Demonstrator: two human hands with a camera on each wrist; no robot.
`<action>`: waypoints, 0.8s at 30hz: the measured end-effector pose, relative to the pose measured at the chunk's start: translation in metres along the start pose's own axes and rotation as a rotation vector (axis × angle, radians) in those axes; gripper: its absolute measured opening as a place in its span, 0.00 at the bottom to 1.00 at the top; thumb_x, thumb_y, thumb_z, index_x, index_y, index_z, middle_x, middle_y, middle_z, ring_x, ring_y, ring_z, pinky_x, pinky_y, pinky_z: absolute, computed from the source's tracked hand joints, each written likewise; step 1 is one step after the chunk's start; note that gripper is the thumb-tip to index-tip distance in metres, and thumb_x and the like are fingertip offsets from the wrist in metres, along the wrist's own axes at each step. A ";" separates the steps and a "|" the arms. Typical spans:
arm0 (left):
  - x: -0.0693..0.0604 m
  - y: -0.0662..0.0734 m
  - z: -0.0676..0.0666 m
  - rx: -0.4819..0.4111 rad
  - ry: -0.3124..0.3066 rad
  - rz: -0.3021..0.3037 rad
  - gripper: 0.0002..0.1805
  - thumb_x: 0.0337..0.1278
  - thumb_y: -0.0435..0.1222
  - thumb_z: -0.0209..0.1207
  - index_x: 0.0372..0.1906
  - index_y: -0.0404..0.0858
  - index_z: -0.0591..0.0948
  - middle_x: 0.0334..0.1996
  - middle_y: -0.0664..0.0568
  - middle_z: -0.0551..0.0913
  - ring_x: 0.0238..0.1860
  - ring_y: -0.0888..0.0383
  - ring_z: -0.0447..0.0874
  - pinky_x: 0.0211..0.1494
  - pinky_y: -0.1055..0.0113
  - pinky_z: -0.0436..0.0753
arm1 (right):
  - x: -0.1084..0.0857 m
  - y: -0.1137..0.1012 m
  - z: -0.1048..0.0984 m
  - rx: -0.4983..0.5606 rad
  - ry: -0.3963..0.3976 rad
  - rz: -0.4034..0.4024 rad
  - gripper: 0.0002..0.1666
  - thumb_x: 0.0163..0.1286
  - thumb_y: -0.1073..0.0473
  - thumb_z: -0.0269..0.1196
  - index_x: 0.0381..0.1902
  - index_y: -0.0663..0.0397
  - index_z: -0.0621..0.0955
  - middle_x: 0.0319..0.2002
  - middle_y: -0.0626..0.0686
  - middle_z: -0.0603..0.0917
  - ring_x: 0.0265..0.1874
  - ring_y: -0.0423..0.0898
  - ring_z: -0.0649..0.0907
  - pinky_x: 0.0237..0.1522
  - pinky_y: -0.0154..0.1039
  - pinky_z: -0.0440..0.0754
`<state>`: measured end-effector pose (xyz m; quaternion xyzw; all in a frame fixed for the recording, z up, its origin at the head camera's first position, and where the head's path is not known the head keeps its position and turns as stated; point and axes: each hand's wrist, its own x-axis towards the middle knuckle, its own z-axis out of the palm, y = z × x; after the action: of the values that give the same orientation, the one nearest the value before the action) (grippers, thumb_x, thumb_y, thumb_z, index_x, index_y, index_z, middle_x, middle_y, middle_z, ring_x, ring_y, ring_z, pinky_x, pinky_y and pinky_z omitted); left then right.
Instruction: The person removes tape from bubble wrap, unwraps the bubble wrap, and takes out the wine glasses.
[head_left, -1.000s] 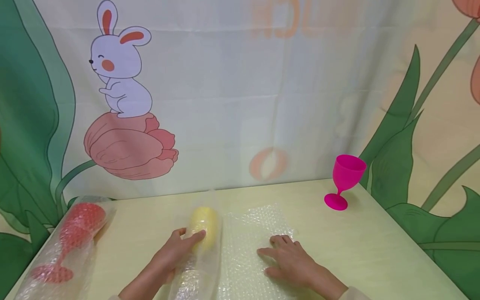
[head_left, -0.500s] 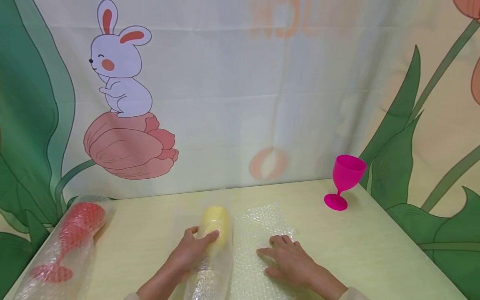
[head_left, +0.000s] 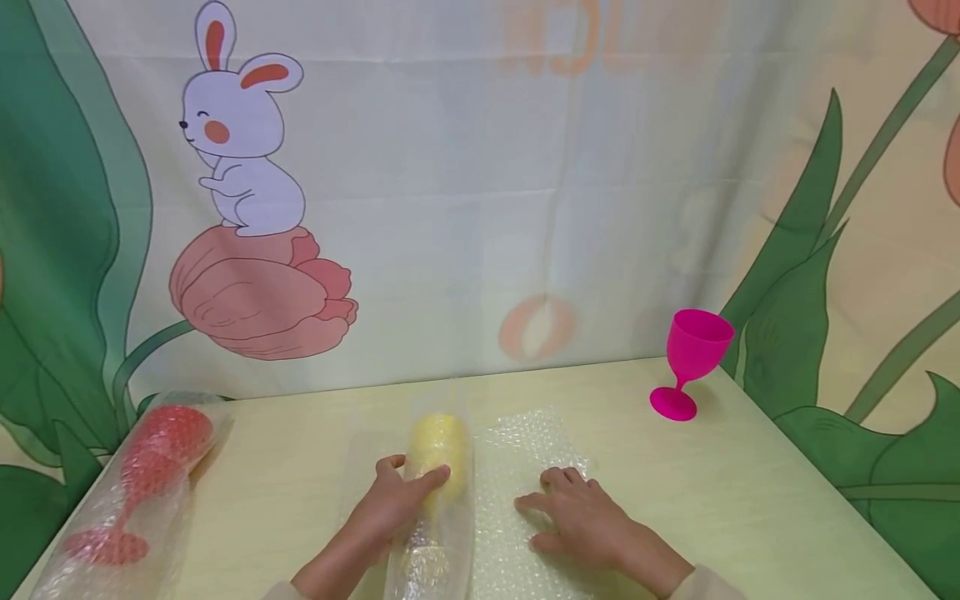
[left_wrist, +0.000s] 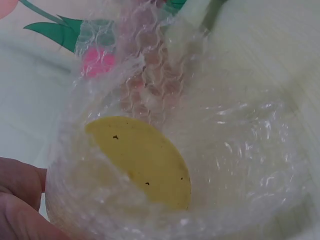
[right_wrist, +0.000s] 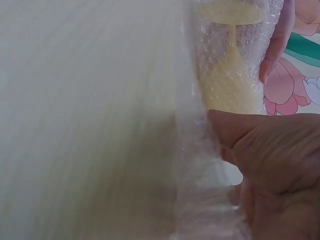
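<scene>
In the head view my left hand [head_left: 401, 500] grips a yellow goblet [head_left: 441, 437] rolled in bubble wrap, its thumb across the cup. The roll lies lengthwise, rim end away from me. To its right a flat stretch of bubble wrap [head_left: 517, 446] spreads over the table, and my right hand [head_left: 588, 521] rests on it with fingers spread. The left wrist view shows the goblet's round yellow base [left_wrist: 145, 162] inside the clear layers. In the right wrist view the wrapped goblet [right_wrist: 230, 85] appears beyond my right thumb, beside the edge of the sheet [right_wrist: 195, 175].
A red goblet [head_left: 161, 437] wrapped in bubble wrap lies at the table's left side. An unwrapped magenta goblet [head_left: 697, 343] stands upright at the back right. Behind the pale yellow table [head_left: 277, 450] hangs a cloth backdrop [head_left: 427, 208] with a printed rabbit and flowers.
My left hand has moved right with the yellow goblet's roll, and less flat bubble wrap shows between the roll and my right hand. The right hand has stayed in place.
</scene>
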<state>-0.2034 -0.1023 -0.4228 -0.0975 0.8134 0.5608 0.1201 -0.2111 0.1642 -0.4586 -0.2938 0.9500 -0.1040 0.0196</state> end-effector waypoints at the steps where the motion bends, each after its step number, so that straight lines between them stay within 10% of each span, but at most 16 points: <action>1: 0.000 0.000 0.000 0.004 0.000 0.000 0.53 0.66 0.55 0.63 0.75 0.25 0.47 0.68 0.18 0.61 0.64 0.23 0.69 0.59 0.32 0.75 | 0.001 0.000 -0.001 0.000 -0.004 -0.002 0.27 0.63 0.50 0.73 0.61 0.40 0.85 0.57 0.59 0.77 0.55 0.57 0.74 0.49 0.58 0.77; 24: 0.008 0.002 0.006 0.031 0.086 0.048 0.54 0.61 0.53 0.67 0.73 0.23 0.50 0.64 0.20 0.67 0.59 0.32 0.77 0.55 0.40 0.80 | 0.016 -0.009 -0.019 -0.009 -0.075 -0.007 0.25 0.53 0.52 0.79 0.48 0.45 0.83 0.40 0.53 0.75 0.40 0.53 0.73 0.41 0.47 0.74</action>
<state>-0.2112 -0.0967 -0.4258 -0.1001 0.8286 0.5460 0.0728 -0.2213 0.1510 -0.4380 -0.3009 0.9480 -0.0888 0.0535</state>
